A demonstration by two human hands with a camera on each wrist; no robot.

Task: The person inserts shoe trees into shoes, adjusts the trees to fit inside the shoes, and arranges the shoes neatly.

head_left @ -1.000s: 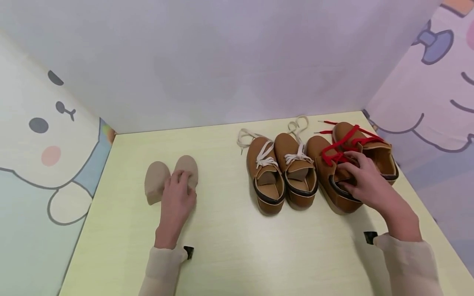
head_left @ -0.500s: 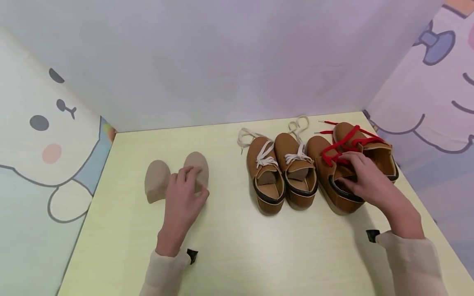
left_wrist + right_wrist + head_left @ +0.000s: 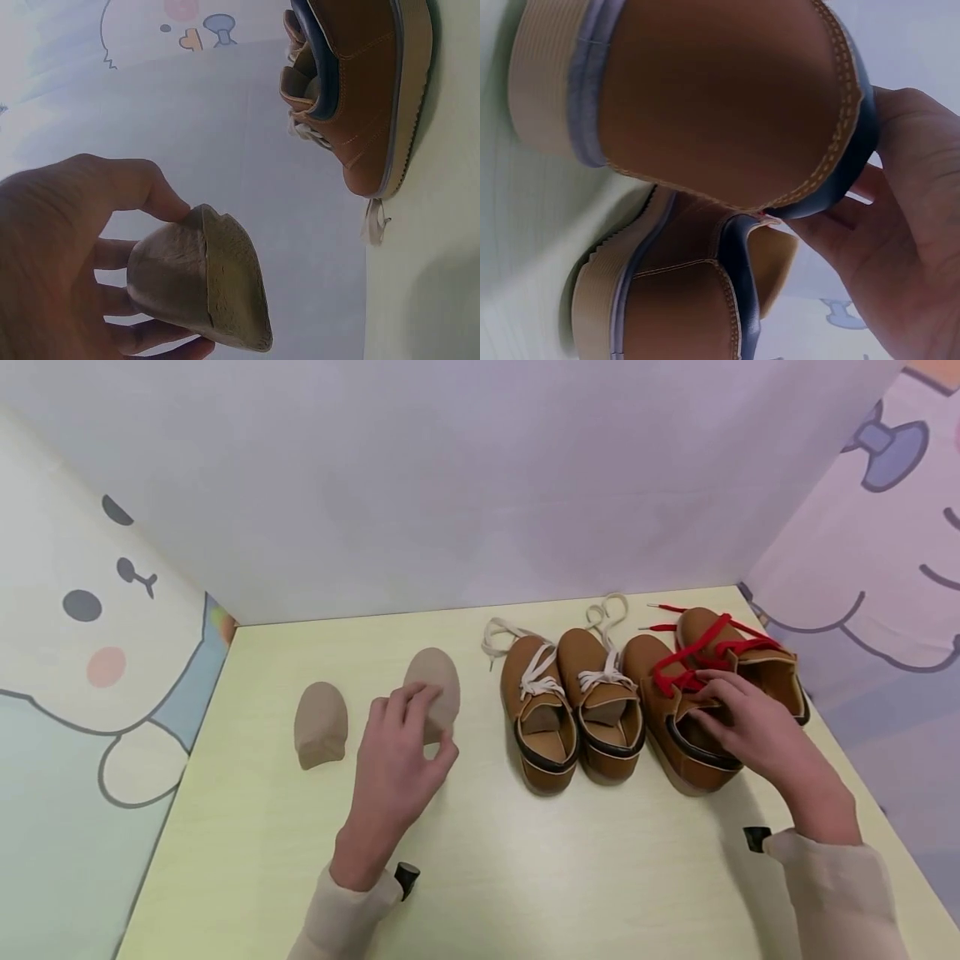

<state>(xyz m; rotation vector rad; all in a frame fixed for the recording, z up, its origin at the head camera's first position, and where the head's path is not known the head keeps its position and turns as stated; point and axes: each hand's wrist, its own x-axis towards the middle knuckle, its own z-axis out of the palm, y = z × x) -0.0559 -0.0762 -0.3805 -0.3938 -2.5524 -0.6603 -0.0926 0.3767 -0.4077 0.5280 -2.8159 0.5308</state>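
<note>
My left hand [image 3: 397, 768] holds a beige, toe-shaped shoe insert [image 3: 435, 670] over the table between the other insert and the shoes. In the left wrist view, thumb and fingers curl round the insert [image 3: 169, 274], whose hollow, cut-off end shows. A matching shoe insert [image 3: 321, 722] lies on the table at left. At right, my right hand [image 3: 757, 722] reaches into the opening of a brown shoe with red laces [image 3: 697, 772], fingers and thumb bent at its tongue. The shoe's heel hides those fingertips in the right wrist view.
Two brown shoes with white laces, a left one [image 3: 546, 781] and a right one [image 3: 609, 768], stand side by side in the middle. Another red-laced shoe [image 3: 787, 681] stands at the table's right edge. Cloth walls [image 3: 450, 485] bound the table at the back and sides.
My left hand has carried one shoe insert rightward, away from its mate and toward the shoes. My right hand stays at the same red-laced shoe, barely shifted.
</note>
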